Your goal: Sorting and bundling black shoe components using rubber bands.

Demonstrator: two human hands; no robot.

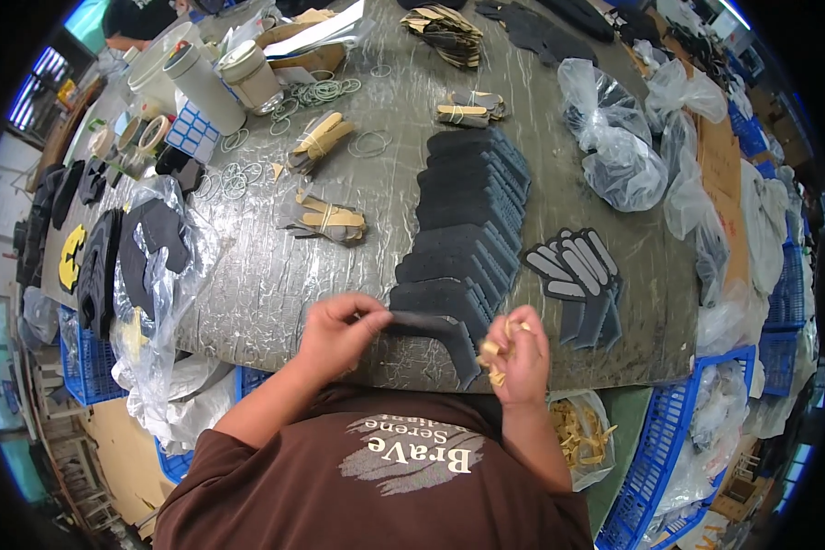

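Between thumb and fingertips, my left hand (341, 332) pinches the left end of a dark bent foam-like piece (433, 327) close to the table's near edge. That piece lies at the near end of a long overlapping row of similar black and blue-grey pieces (447, 240). Curled tan strips (493, 352) poke out of my closed right hand (525, 359), just right of the piece's angled end. Right of the row lie several grey pieces with pale oval patches (573, 264), fanned over one another.
Rubber-banded tan-and-grey bundles (332, 221) and loose rubber bands (234, 181) lie left of the row. Filled clear bags (619, 151) sit at the right. Below the table's near edge, a plastic bag (582, 435) holds tan strips beside a blue crate (646, 458). Jars (250, 76) stand far left.
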